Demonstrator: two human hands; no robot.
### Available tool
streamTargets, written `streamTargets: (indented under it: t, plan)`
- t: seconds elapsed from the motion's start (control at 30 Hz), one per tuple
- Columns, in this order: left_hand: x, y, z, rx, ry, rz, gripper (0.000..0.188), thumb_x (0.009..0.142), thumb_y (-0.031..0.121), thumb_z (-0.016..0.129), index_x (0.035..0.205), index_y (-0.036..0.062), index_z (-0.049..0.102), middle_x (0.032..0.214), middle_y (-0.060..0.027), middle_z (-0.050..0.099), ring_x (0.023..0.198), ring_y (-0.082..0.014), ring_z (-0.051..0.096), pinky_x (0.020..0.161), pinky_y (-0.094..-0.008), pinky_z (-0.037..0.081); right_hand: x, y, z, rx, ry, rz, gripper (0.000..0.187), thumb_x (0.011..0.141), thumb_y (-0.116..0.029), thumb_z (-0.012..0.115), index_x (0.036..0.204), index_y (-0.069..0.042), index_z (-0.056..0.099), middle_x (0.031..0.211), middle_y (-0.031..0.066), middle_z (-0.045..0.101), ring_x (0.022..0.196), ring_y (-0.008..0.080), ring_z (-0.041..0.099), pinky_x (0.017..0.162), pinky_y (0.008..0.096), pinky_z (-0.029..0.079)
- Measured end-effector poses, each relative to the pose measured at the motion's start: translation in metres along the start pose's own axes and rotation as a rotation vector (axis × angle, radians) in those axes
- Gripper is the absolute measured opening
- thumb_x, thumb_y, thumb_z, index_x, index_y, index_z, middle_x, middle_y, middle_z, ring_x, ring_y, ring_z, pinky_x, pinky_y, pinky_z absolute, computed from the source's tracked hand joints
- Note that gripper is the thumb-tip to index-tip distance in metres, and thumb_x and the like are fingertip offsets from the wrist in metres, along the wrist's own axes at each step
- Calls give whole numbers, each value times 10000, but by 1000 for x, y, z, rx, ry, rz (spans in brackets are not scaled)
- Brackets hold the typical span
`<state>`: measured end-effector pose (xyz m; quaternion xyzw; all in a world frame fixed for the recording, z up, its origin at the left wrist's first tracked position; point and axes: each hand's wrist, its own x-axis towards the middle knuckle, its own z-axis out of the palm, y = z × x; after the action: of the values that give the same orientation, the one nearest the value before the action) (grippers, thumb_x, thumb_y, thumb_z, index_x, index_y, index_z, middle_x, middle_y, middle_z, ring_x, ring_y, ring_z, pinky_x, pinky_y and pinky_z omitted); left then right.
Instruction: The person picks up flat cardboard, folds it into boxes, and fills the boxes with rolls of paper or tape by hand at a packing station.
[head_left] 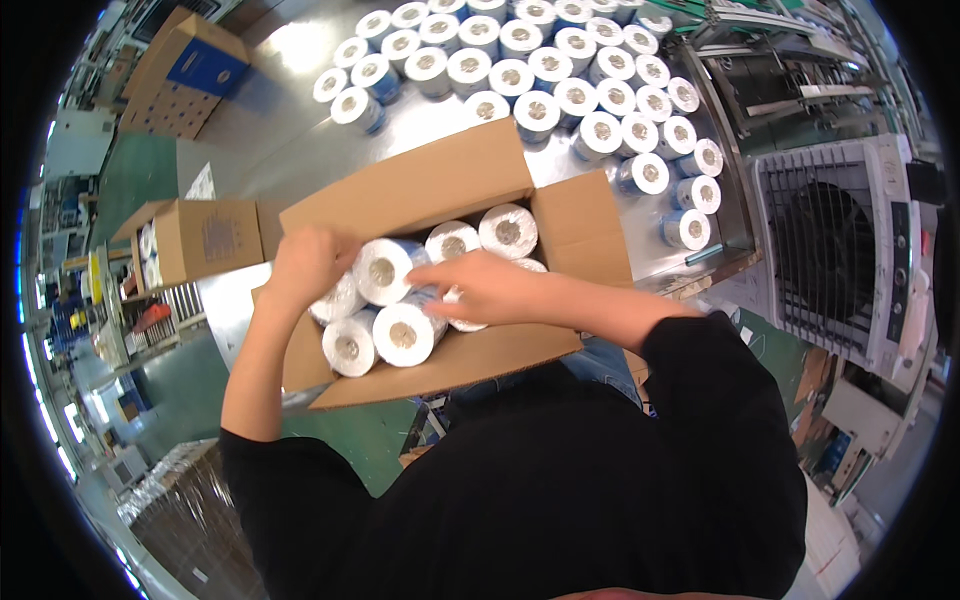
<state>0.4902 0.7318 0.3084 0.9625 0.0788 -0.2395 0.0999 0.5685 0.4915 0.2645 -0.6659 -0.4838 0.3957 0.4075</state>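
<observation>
An open cardboard box (475, 362) lies in front of me, filled with film-wrapped white rolls with brown-grey cores. My left hand (312, 262) is curled at the box's left side, its fingertips at the left edge of a white roll (383, 272) that stands higher than those around it. What those fingers hold, if anything, is hidden. Across the rolls reaches my right hand (468, 288), index finger stretched to the same roll's right edge and the other fingers lower, above a nearer roll (403, 334). At the back right of the box another roll (508, 231) stands upright.
Many more rolls with blue wrapping (538, 112) stand on the metal table (275, 135) beyond the box. A second box (212, 240) holding rolls is at left, a brown and blue carton (190, 75) at far left. A grilled fan unit (830, 235) stands at right.
</observation>
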Motion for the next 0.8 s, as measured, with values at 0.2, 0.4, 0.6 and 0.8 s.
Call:
streamTargets:
  t: [0.2, 0.4, 0.6, 0.8]
  plan:
    - [211, 41, 31, -475, 238, -94, 426, 806, 387, 603, 1087, 68, 628, 1024, -155, 651, 976, -280, 607, 841, -357, 459, -144, 166, -118, -166, 1295, 493, 280, 807, -99, 623, 1076, -36, 579, 993, 120, 643, 884, 195, 621, 763, 313, 479]
    - [372, 100, 119, -153, -150, -211, 826, 684, 676, 536, 1366, 225, 419, 1296, -199, 490, 1260, -416, 359, 1041, -476, 308, -298, 291, -120, -470, 762, 1255, 802, 719, -240, 672, 1408, -126, 278, 1190, 255, 512, 1067, 383, 533, 908, 434, 435]
    - [384, 150, 140, -63, 21, -415, 691, 705, 656, 534, 1198, 177, 595, 1135, -151, 601, 1098, -332, 508, 925, -464, 375, -320, 321, -143, -336, 631, 1236, 839, 745, -229, 677, 1439, -297, 210, 1117, 213, 538, 1001, 370, 562, 847, 431, 457]
    - [378, 100, 102, -328, 15, -273, 578, 668, 540, 670, 1047, 103, 674, 948, -120, 682, 892, -242, 638, 766, -347, 477, -297, 349, -162, -344, 572, 1280, 802, 723, -186, 670, 1417, -255, 274, 1058, 217, 592, 980, 361, 583, 845, 426, 466]
